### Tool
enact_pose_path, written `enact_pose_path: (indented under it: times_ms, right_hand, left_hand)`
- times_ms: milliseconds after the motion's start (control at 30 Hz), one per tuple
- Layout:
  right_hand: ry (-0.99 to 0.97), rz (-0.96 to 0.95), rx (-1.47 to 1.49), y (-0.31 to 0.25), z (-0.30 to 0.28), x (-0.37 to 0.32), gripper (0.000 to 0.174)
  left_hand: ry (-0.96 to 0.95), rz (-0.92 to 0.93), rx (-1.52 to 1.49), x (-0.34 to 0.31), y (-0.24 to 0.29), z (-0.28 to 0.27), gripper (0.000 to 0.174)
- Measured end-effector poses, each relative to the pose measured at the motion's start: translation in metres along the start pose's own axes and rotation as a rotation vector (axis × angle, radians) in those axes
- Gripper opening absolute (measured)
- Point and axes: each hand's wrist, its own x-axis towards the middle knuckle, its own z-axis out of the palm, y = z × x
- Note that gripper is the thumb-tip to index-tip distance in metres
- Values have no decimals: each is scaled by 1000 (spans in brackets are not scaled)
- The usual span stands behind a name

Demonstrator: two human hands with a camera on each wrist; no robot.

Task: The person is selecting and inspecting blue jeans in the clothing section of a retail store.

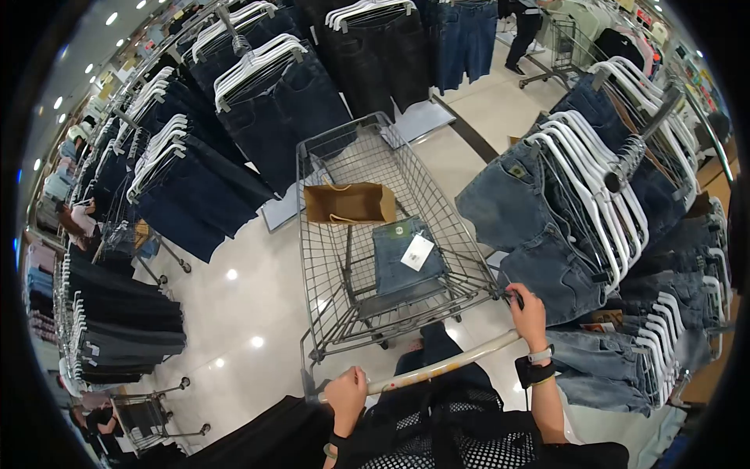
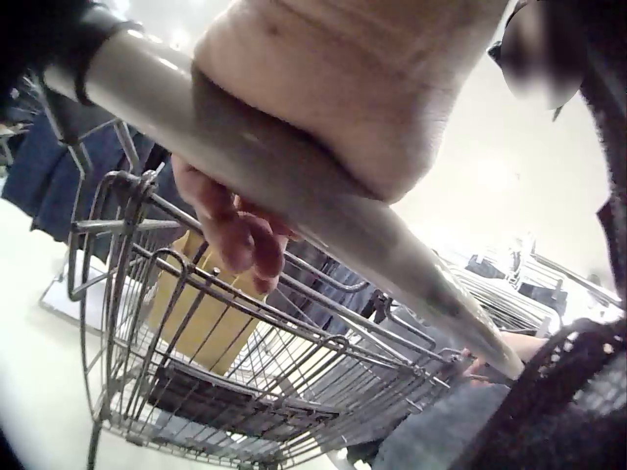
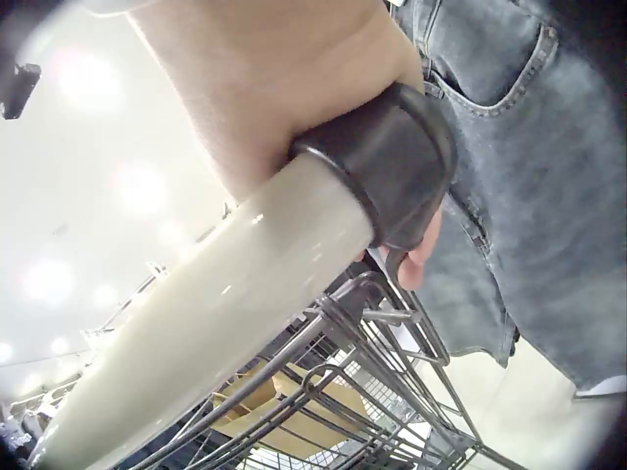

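Observation:
Both hands hold the pale bar handle (image 1: pixel 445 364) of a wire shopping cart (image 1: pixel 461 234). My left hand (image 1: pixel 346 397) grips its left end, and in the left wrist view the fingers (image 2: pixel 231 230) curl beneath the bar. At the other end, my right hand (image 1: pixel 530 315) wraps the black end cap (image 3: pixel 377 162), its fingertips showing below. A brown paper bag (image 1: pixel 348 205) lies inside the cart, partly seen through the wires in both wrist views. Closer to the handle are folded blue jeans (image 1: pixel 394 266) with a white tag (image 1: pixel 417 252) on top.
Racks of denim shorts (image 1: pixel 504 199) on white hangers stand close by the cart's right side. Dark jeans (image 1: pixel 281 117) hang ahead and left, with black trousers (image 1: pixel 133 328) further left. Shiny tiled floor (image 1: pixel 242 313) runs along the left. A person's legs (image 1: pixel 523 39) and another cart (image 1: pixel 566 47) are far ahead.

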Motion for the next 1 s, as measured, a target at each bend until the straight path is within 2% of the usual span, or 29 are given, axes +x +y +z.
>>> enact_pose_path:
  times_ms: [200, 300, 400, 500, 533, 600, 633, 667, 700, 733, 767, 800, 833, 867, 933, 1000]
  right_hand:
    - [4, 23, 202, -10, 2, 36, 22]
    - [4, 23, 195, -20, 3, 53, 22]
    - [5, 11, 193, -26, 5, 77, 22]
    - [-57, 103, 208, -31, 9, 97, 23]
    - [-47, 87, 230, -30, 10, 101, 23]
    - [-71, 101, 212, -37, 8, 112, 21]
    - [-89, 132, 222, -35, 9, 113, 21]
    - [-109, 166, 231, -35, 9, 117, 22]
    - [-159, 231, 211, -48, 3, 121, 24]
    - [-174, 236, 217, -50, 2, 125, 24]
    - [-171, 208, 172, -47, 2, 125, 25]
    - [-164, 176, 126, -46, 4, 128, 26]
    - [-154, 157, 133, -48, 6, 130, 23]
    - [-155, 156, 137, -45, 4, 127, 23]
    - [-246, 185, 119, -37, -1, 122, 23]
    - [-204, 121, 150, -39, -2, 128, 22]
  left_hand:
    - [-30, 21, 25, 39, 7, -8, 27]
    - [-82, 29, 49, 58, 4, -6, 26]
    - [-149, -13, 47, 80, 6, -5, 27]
    - [-282, 43, 13, 104, 6, -14, 31]
    - [-425, 48, 45, 110, 3, -22, 29]
    - [-605, 210, -55, 123, -2, -36, 21]
    - [-758, 255, -110, 150, 27, -72, 18]
    - [-914, 298, -167, 188, 62, -103, 25]
    - [-747, 406, -290, 211, 71, -102, 15]
    - [-771, 481, -203, 223, 71, -98, 19]
    - [-879, 390, -42, 243, 76, -104, 29]
    - [-683, 506, -2, 272, 91, -105, 30]
    - [-559, 574, 101, 300, 92, -99, 38]
    - [-468, 552, 173, 329, 97, -89, 48]
    - [-267, 651, 261, 401, 94, -52, 61]
    - [-88, 805, 532, 468, 84, -10, 65]
